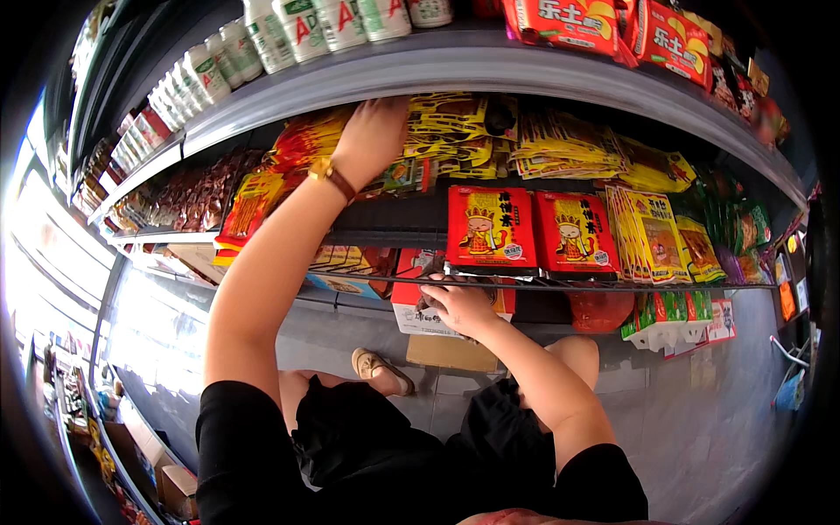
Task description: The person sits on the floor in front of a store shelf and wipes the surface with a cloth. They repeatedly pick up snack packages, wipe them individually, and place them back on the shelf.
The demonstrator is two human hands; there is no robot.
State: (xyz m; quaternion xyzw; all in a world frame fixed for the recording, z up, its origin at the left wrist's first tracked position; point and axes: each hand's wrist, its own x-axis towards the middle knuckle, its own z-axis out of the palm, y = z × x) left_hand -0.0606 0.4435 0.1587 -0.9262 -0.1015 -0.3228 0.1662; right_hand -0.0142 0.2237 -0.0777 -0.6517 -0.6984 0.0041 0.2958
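My left hand (pixel 374 134), with a watch on the wrist, reaches to the back of the middle shelf among yellow snack packets (pixel 453 121); its fingertips are partly hidden under the upper shelf. My right hand (pixel 461 307) is at the shelf's front wire rail, over a dark bunched cloth or glove (pixel 430 295); whether it grips this is unclear. Just above it stand two stacks of red snack packets (pixel 492 230). Red and yellow packets (pixel 252 203) lie left of my left forearm, and upright yellow packets (pixel 646 233) stand at the right.
The upper shelf's metal edge (pixel 459 69) passes just above my left hand. It carries white bottles (pixel 298 29) and red snack bags (pixel 564 23). Beneath the middle shelf are a red and white carton (pixel 420 318), a red bag (pixel 600 310) and green packs (pixel 666 315).
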